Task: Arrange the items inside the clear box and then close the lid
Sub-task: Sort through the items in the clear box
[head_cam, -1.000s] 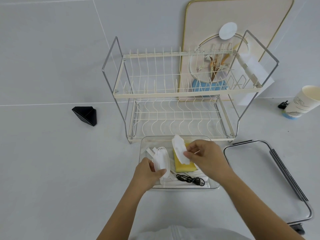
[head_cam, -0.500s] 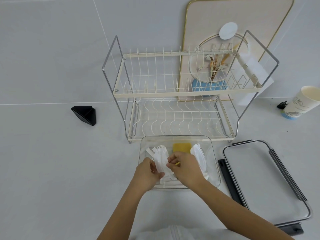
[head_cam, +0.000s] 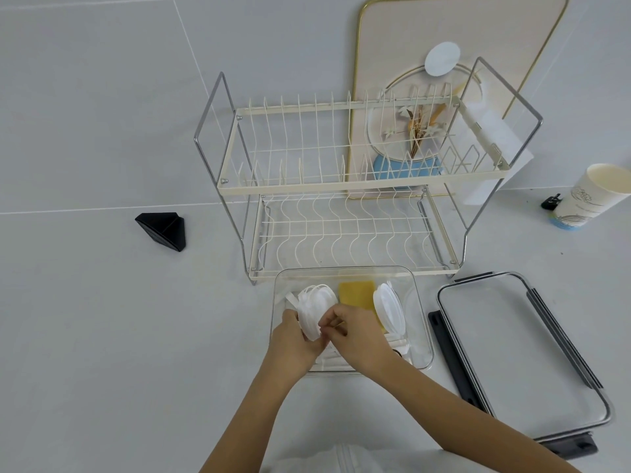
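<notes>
The clear plastic box sits open on the pale grey bench, just near of the cream two-tier wire dish rack. Inside, the left hand and right hand both pinch a white folded face mask between curled fingers, left of a yellow sponge and a second white mask. The clear grey-rimmed lid lies right of the box.

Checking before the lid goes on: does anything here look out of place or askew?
Nothing looks spilled or damaged. The lid lies off the clear box, to its right, and both hands hold white masks in it.
</notes>
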